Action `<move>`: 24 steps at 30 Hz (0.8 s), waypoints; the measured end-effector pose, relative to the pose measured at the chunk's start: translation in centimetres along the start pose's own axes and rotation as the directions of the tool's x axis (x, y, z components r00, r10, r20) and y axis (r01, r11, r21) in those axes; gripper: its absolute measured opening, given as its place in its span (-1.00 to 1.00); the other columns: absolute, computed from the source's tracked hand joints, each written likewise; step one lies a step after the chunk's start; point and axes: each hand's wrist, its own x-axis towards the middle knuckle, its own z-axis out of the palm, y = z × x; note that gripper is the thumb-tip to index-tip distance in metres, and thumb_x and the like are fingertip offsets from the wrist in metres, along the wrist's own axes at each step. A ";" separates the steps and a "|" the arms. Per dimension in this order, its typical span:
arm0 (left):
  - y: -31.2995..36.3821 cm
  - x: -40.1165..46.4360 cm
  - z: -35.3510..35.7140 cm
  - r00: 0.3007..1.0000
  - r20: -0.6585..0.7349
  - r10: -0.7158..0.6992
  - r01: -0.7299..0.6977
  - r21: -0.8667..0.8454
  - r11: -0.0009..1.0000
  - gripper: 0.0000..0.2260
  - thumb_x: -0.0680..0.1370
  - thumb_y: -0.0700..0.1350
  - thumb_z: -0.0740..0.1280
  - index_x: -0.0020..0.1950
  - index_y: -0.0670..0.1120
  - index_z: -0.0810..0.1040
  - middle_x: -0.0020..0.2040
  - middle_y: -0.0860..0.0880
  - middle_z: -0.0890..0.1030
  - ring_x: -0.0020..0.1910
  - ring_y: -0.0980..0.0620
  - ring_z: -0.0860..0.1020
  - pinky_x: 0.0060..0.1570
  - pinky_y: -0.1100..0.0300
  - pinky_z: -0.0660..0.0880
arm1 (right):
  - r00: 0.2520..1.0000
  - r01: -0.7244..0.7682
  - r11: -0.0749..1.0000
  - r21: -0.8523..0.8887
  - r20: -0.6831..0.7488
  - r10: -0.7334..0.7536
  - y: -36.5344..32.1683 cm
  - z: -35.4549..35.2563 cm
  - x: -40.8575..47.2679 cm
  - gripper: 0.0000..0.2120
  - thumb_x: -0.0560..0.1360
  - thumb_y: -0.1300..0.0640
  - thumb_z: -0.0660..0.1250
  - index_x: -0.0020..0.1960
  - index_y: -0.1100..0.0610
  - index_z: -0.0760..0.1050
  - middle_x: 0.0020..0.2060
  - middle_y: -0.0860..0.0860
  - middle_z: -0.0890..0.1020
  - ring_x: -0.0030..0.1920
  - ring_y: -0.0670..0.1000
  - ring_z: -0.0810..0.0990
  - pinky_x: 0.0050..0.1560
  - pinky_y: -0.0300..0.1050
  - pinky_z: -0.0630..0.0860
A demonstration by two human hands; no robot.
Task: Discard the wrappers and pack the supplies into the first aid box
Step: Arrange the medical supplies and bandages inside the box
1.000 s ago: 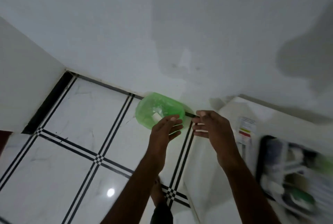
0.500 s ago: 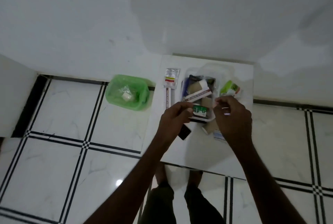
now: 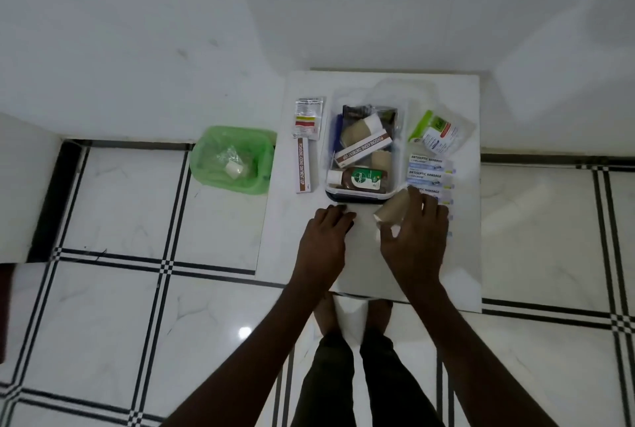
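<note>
The first aid box (image 3: 357,197), clear with a dark blue base, stands open on a low white table (image 3: 462,265). Inside lie a Dettol bottle (image 3: 362,179), an ointment carton (image 3: 364,151) and brown rolls. My right hand (image 3: 417,241) closes around a brown bandage roll (image 3: 393,208) just in front of the box's right corner. My left hand (image 3: 324,237) rests palm down on the table in front of the box, with a dark sliver showing at its fingertips. A green bin (image 3: 240,141) with clear wrappers inside sits on the floor to the left.
Left of the box lie a second ointment carton (image 3: 304,165) and a sachet (image 3: 309,117). To the right are a green-and-white packet (image 3: 439,132) and a row of antiseptic bandage strips (image 3: 431,172). A white wall stands behind, and my feet are under the table's front edge.
My view swung from the green bin to the table. Both hands moved from over the box toward me, to the table in front of it, and my right hand now grips the brown roll.
</note>
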 end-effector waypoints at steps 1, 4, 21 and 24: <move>-0.3 0.0 0.0 1.000 -0.005 0.007 -0.007 0.032 0.999 -0.61 0.39 -0.32 0.43 0.22 -0.17 0.60 0.23 -0.18 0.62 0.08 -0.19 0.57 0.02 0.00 0.58 | 1.000 -0.007 1.000 -0.004 -0.025 0.007 0.1 -0.2 -0.1 -0.29 0.32 -0.01 0.45 0.38 0.23 0.36 0.21 0.23 0.51 0.19 0.24 0.47 0.20 0.10 0.43; -0.6 0.1 -0.4 0.999 -0.030 0.027 -0.025 0.073 0.997 -0.61 0.37 -0.30 0.47 0.19 -0.13 0.61 0.10 -0.13 0.63 -0.01 -0.15 0.54 -0.08 0.02 0.56 | 0.997 -0.042 0.998 0.037 -0.064 0.044 0.1 -1.7 -0.6 -0.29 0.30 -0.09 0.42 0.35 0.23 0.38 0.17 0.22 0.51 0.15 0.22 0.46 0.13 0.08 0.46; -1.5 -0.8 -8.2 0.911 -0.265 -0.316 0.196 -0.394 0.898 -0.86 0.47 -0.17 0.42 -0.05 0.06 0.63 -0.15 0.11 0.64 -0.14 0.08 0.56 -0.12 0.16 0.49 | 0.996 0.058 0.996 0.066 -0.076 -0.053 -9.4 -4.1 6.5 -0.41 0.34 -0.24 0.44 0.17 0.17 0.51 0.19 0.20 0.44 0.12 0.19 0.49 0.03 0.06 0.55; -2.1 -1.1 -9.3 0.893 -0.293 -0.341 0.190 -0.441 0.877 -0.85 0.47 -0.18 0.43 -0.04 0.05 0.63 -0.16 0.13 0.63 -0.17 0.14 0.57 -0.13 0.20 0.50 | 0.995 0.079 0.990 -0.113 -0.045 -0.084 -9.2 -2.5 7.7 -0.39 0.38 -0.31 0.36 0.15 0.19 0.52 0.15 0.20 0.52 0.06 0.20 0.55 0.05 0.08 0.49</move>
